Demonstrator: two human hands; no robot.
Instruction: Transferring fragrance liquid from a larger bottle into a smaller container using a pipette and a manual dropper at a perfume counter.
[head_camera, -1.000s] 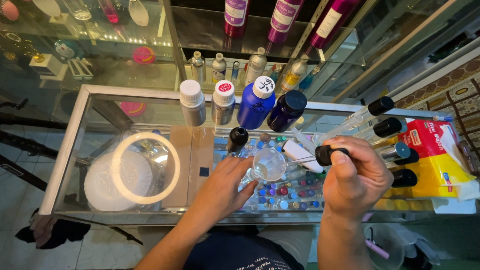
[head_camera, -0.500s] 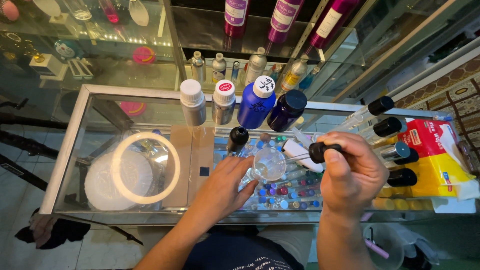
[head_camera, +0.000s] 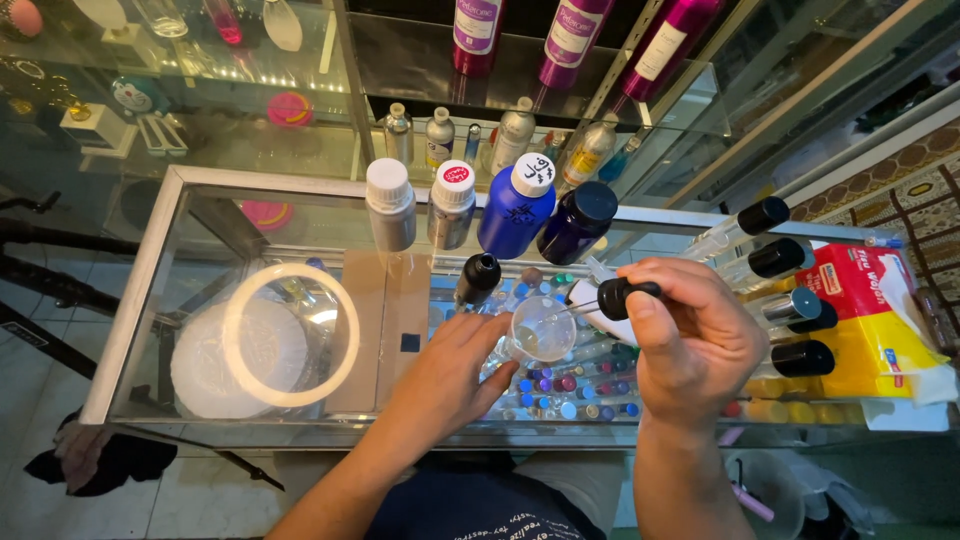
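Setting: Glass counter top (head_camera: 300, 215) with a metal frame fills my view, mirrored shelves of bottles behind it and tiled floor below.

Far left: I see a white ring light (head_camera: 290, 335) lying flat on the glass, with a round white shape under it.

Back row: a white-capped grey bottle (head_camera: 390, 205), a silver bottle with a red-marked cap (head_camera: 451, 205), a blue bottle (head_camera: 515, 208) with a white cap, and a dark blue bottle (head_camera: 577, 222) leaning right.

Small black-capped bottle (head_camera: 477, 280): stands just behind my left fingers.

Left hand (head_camera: 450, 375): curled narrowly around the clear cup (head_camera: 540, 330), fingers against its left side, holding it just above the glass.

Clear cup: small, round, transparent plastic, open mouth facing up; sits near the counter's middle, between my two hands. I cannot tell whether it holds liquid.

Below the cup: many small vials with coloured caps (head_camera: 560, 385) show through the glass.

Dropper (head_camera: 600, 298): black bulb with a thin glass tube pointing left, its tip over the cup's mouth.

Right hand (head_camera: 695, 345): closed into a pinch, thumb and fingers squeezing the black bulb.

Right side: clear bottles with black caps (head_camera: 780, 260) lie sideways in a row; beside them a red and yellow tissue pack (head_camera: 870, 320).
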